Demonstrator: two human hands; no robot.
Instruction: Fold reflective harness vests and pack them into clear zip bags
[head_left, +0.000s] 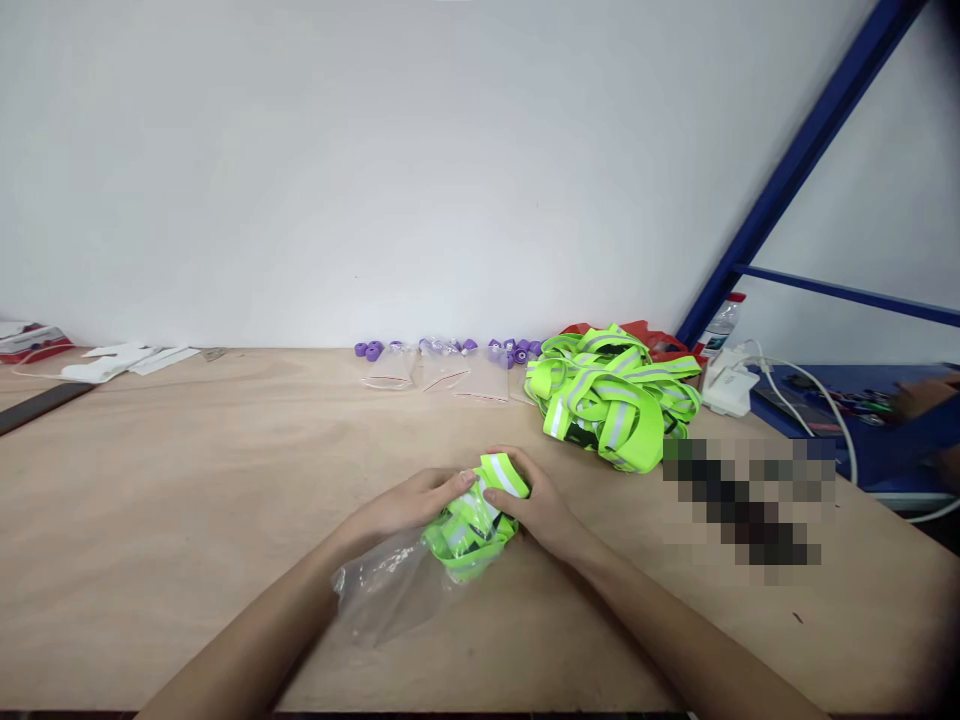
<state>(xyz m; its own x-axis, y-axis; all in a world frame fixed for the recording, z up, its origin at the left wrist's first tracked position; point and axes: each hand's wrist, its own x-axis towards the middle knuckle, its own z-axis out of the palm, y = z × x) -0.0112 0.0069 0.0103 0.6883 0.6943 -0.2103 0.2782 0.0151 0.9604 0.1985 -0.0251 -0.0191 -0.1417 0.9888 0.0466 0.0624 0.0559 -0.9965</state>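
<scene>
Between my two hands is a folded neon-yellow reflective strap (471, 535) with silver stripes, partly inside a clear plastic bag (390, 590). My left hand (420, 497) is closed on the bag, its thumb pressing the strap from the left. From the right, my right hand (541, 505) grips the strap, thumb on top and fingers behind. The bag's loose part trails toward me under my left forearm. Beyond my right hand lies a large tangled pile of the same reflective straps (615, 400).
Small clear zip bags (480, 378) and several purple round pieces (520, 352) lie along the wall. White gloves (120, 360) are at the far left. A white power adapter (729, 385) with cables and a water bottle (721, 325) stand right, near a blue frame (795, 140).
</scene>
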